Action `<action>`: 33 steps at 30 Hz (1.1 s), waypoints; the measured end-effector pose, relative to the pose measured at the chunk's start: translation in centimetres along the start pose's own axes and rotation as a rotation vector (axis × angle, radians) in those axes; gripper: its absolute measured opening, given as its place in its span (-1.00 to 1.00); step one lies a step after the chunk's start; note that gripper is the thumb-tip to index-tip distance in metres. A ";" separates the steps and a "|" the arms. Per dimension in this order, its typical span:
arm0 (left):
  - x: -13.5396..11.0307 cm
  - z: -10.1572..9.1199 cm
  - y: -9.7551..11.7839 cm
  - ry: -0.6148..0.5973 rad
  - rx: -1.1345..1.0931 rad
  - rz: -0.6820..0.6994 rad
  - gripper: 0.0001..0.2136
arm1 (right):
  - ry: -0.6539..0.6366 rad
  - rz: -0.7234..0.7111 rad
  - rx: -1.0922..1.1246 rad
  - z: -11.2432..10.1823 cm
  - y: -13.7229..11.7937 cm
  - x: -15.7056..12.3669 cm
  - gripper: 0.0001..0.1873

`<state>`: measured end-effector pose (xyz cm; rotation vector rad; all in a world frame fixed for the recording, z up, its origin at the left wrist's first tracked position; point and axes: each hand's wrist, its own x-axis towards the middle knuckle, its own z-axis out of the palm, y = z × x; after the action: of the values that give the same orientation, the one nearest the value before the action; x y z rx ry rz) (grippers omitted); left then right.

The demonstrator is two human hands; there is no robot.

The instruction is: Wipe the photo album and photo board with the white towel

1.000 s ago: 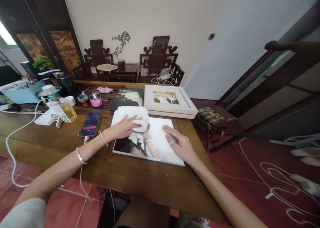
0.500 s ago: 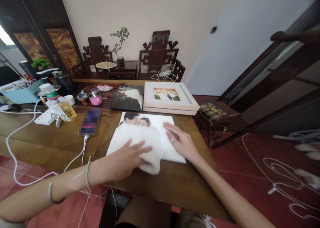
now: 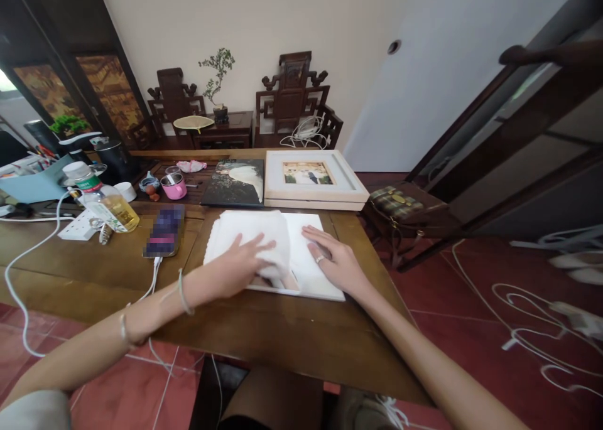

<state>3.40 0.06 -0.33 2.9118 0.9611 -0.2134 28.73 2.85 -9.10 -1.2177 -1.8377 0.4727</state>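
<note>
A large photo print (image 3: 308,270) lies flat on the wooden table (image 3: 282,336) in front of me. A white cloth (image 3: 247,232) covers most of its left side. My left hand (image 3: 233,267) presses flat on the cloth with fingers spread. My right hand (image 3: 336,263), wearing a ring, rests flat and open on the print's right part, beside the cloth.
Behind the print lie a dark photo panel (image 3: 235,182) and a cream framed picture (image 3: 311,179). To the left are a phone (image 3: 164,231) on a white cable, a bottle (image 3: 101,198), a power strip (image 3: 78,225) and a pink cup (image 3: 173,186). Carved chairs stand by the far wall.
My left hand has slid the cloth from the print's near edge back up over its upper left part. My right hand has stayed on the print.
</note>
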 end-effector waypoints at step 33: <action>-0.5 0.0 5.0 0.025 0.069 0.112 -0.56 | -0.007 -0.010 0.004 -0.1 -0.1 0.0 -0.65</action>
<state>5.98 -4.24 -0.10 3.0265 0.8068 -0.2078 28.73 2.84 -9.01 -1.2052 -1.8473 0.4757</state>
